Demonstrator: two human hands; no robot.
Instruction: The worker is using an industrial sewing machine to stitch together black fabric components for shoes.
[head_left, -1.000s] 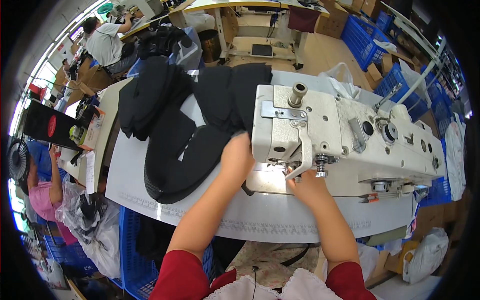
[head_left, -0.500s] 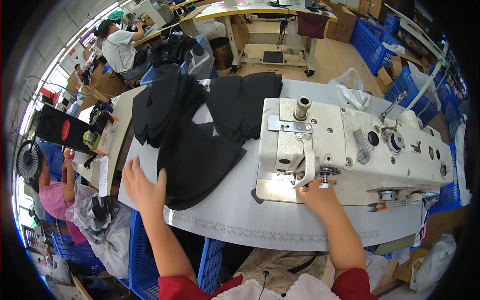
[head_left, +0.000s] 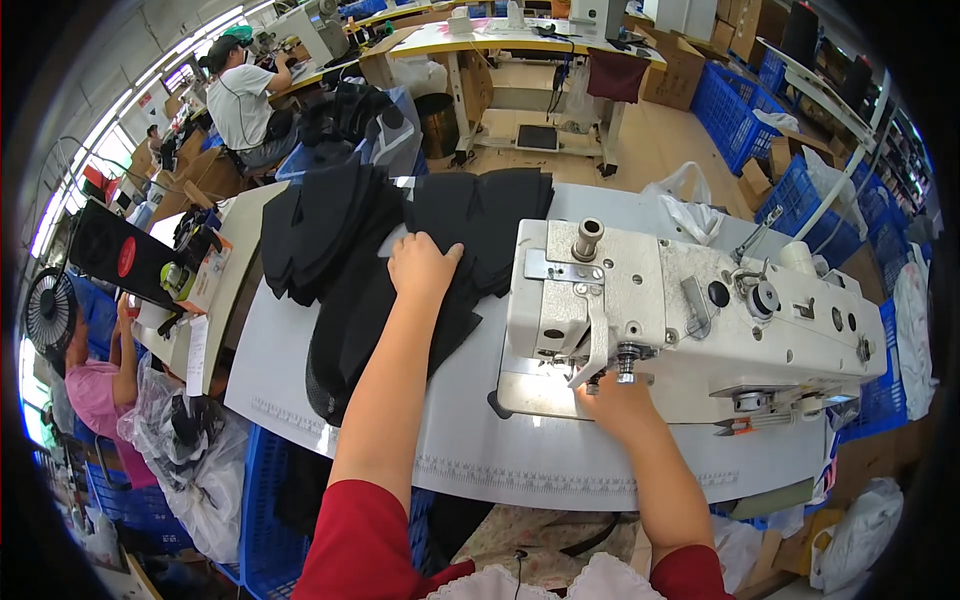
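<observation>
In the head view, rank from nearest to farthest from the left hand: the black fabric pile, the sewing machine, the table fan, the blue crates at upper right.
1. black fabric pile: the left hand rests on it.
2. sewing machine: just to the hand's right.
3. table fan: far left edge.
4. blue crates: upper right, across the aisle; close to the fan's distance, ranking unsure.

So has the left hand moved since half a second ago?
Yes. The left hand has gone from the table's near-left edge up onto the black fabric pile, closer to the sewing machine.

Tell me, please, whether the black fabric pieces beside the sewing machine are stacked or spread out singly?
Stacked: the black fabric pieces overlap in a loose pile on the table, the left hand resting flat on top.
</observation>
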